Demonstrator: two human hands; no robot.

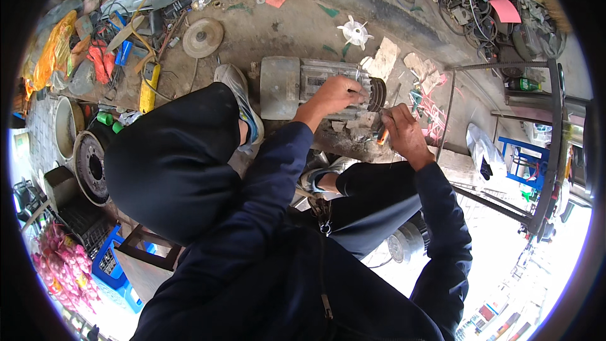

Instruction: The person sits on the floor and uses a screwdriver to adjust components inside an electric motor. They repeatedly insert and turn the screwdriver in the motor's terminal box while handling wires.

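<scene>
A grey electric motor (280, 87) lies on its side on the dirty ground in front of me. At its right end a dark ribbed round part (377, 95) shows. My left hand (339, 95) reaches over the motor, its fingers pinched together at that end. Just right of the ribbed part is my right hand (404, 131), with fingers curled and thumb pressed in. What either hand pinches is too small to make out. A small orange-handled tool (383, 137) lies beside the right fingers, partly hidden.
A white plastic fan (355, 31) and torn cardboard (382, 58) lie beyond the motor. A round metal disc (202, 38) and yellow power strip (148, 87) lie to the left. Pink wire scraps (432, 113) are at right, near a dark metal frame (554, 145).
</scene>
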